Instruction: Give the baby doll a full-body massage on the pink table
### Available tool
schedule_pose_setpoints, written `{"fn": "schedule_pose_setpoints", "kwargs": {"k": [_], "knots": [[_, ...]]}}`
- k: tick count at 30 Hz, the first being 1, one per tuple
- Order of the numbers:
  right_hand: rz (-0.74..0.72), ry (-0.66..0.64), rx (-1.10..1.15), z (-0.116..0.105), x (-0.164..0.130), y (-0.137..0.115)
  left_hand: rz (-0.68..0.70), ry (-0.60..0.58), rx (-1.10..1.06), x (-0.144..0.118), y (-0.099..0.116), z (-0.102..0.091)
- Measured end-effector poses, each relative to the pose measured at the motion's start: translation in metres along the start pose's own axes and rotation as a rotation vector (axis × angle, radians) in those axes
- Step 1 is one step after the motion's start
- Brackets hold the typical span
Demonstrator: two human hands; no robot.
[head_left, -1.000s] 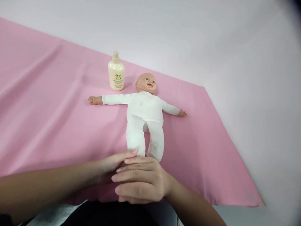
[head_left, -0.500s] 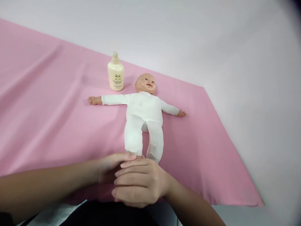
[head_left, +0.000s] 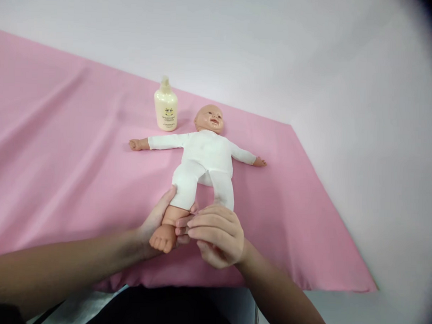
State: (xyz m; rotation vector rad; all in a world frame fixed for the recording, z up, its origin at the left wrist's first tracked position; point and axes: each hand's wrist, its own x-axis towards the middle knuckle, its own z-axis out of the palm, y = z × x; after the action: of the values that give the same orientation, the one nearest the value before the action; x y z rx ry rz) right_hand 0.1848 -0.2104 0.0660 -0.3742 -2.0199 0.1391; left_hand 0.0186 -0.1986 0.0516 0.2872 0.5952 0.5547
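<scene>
Here, both hands on the doll's [head_left: 205,161] bare leg near the cloth's [head_left: 59,175] front edge.
Left hand [head_left: 153,226] cups the calf; right hand's [head_left: 218,233] fingers pinch it lightly, so tugging could drag the doll sideways.

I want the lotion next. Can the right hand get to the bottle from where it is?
Probably yes. The right hand is at the doll's legs, and the bottle stands beyond the doll's arm; bare pink cloth leaves room, but it must reach over the doll.

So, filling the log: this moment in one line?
left hand: holds doll foot | right hand: on same leg | bottle: upright
</scene>
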Motion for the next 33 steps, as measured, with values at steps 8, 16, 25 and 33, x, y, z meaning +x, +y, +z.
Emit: {"fn": "schedule_pose_setpoints", "kwargs": {"k": [8,16,25,33], "knots": [[0.282,-0.161,-0.163,-0.012,0.0,0.018,0.029,-0.104,-0.302,0.001,0.009,0.007],[0.46,-0.609,-0.329,-0.018,-0.002,0.041,0.114,0.225,-0.169,0.004,0.015,0.017],[0.36,-0.806,-0.302,-0.026,-0.006,0.045,0.19,0.475,0.015,0.007,0.014,0.02],[0.345,-0.796,-0.265,-0.024,-0.004,0.044,0.376,0.528,0.118,0.01,0.013,0.018]]}}
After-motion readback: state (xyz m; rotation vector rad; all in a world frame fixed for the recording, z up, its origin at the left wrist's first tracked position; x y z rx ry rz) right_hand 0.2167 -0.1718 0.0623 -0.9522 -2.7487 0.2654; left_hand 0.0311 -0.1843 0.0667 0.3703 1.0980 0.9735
